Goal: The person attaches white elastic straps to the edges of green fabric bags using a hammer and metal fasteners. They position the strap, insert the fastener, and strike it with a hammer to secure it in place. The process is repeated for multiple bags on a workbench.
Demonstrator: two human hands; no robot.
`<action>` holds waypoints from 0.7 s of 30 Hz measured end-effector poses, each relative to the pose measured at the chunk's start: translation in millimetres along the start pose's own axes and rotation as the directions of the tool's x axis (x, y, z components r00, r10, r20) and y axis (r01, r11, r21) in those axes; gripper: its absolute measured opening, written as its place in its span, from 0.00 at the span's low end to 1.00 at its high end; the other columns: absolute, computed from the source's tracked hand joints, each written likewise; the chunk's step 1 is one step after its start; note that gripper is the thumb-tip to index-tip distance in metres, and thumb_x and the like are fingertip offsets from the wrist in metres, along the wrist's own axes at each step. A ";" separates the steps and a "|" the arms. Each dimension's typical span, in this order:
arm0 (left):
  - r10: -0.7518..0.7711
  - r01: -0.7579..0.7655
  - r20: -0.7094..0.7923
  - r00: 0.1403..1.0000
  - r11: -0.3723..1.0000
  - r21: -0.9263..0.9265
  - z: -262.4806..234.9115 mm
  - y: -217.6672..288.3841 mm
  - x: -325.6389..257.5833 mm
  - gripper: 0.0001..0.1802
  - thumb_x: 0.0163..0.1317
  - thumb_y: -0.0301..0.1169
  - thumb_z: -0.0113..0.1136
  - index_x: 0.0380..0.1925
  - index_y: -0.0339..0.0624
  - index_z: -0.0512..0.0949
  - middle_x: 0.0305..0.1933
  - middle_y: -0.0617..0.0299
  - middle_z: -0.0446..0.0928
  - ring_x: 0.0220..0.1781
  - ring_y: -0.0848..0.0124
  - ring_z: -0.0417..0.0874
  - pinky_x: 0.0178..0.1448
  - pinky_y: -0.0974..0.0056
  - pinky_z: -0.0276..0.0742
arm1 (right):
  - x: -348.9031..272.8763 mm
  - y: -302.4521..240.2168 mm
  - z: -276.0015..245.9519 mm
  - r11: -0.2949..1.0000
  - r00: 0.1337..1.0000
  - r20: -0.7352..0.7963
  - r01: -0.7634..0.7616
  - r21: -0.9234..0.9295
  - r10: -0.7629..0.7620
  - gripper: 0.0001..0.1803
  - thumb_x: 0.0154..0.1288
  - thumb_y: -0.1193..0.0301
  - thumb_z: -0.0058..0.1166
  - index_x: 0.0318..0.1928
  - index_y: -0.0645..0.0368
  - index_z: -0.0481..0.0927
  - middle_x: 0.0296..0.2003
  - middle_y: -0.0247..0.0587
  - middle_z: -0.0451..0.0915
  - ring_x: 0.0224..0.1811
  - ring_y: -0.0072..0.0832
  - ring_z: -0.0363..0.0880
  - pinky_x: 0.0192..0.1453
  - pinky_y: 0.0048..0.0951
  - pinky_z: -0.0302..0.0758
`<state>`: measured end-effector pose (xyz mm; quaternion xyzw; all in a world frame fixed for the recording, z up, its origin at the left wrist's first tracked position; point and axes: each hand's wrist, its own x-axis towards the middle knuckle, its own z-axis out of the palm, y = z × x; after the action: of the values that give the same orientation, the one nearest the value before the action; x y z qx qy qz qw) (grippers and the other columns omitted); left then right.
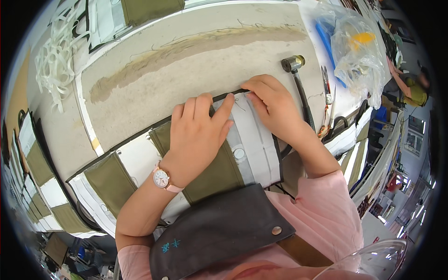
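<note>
My left hand [198, 135] lies flat on a white and olive fabric panel [249, 144] with black edging, its fingertips at the panel's far edge. My right hand [270, 102] presses the same edge just to the right, fingers bent down on the black trim. A small round snap [239, 153] sits on the white part between my wrists. I wear a pink wristwatch [162, 178] on the left wrist. Neither hand grips anything; both press the cloth onto the beige padded worktable [186, 70].
A hammer [298, 84] with a metal head lies right of my right hand, with scissors [326, 91] beyond it. A clear plastic bag [357, 51] holds blue and yellow items. White strips [56, 60] pile at far left. More olive-and-white panels [107, 179] lie at lower left.
</note>
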<state>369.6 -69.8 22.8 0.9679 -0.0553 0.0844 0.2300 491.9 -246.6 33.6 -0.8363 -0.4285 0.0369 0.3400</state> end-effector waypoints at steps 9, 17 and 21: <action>0.019 -0.018 -0.013 1.000 0.998 0.065 -0.4 1.7 3.9 0.27 0.58 0.39 0.69 0.60 0.53 0.79 0.45 0.60 0.70 0.45 0.63 0.72 0.48 0.58 0.66 | -5.5 -0.1 0.5 0.990 0.995 0.063 0.084 -0.114 -0.077 0.16 0.55 0.86 0.59 0.45 0.62 0.86 0.42 0.43 0.81 0.43 0.41 0.79 0.45 0.36 0.78; -0.033 0.034 -0.032 0.999 0.999 0.029 4.4 2.9 0.6 0.28 0.59 0.38 0.69 0.61 0.49 0.78 0.45 0.58 0.69 0.46 0.61 0.72 0.49 0.57 0.66 | -8.5 -1.3 4.1 0.978 0.986 0.056 0.163 -0.127 -0.157 0.21 0.47 0.88 0.58 0.45 0.65 0.85 0.45 0.43 0.81 0.44 0.42 0.77 0.47 0.37 0.78; -0.016 0.016 -0.017 1.000 0.999 0.038 4.3 1.4 1.3 0.28 0.58 0.38 0.70 0.60 0.47 0.77 0.45 0.58 0.69 0.46 0.61 0.72 0.49 0.57 0.67 | -9.7 -4.4 7.4 0.969 0.986 0.068 0.161 -0.189 -0.151 0.19 0.48 0.83 0.57 0.44 0.63 0.84 0.45 0.42 0.80 0.46 0.41 0.76 0.51 0.34 0.78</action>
<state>371.2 -73.1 19.9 0.9718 -0.0441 0.0916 0.2128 480.1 -248.0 28.3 -0.8279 -0.5033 -0.0097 0.2472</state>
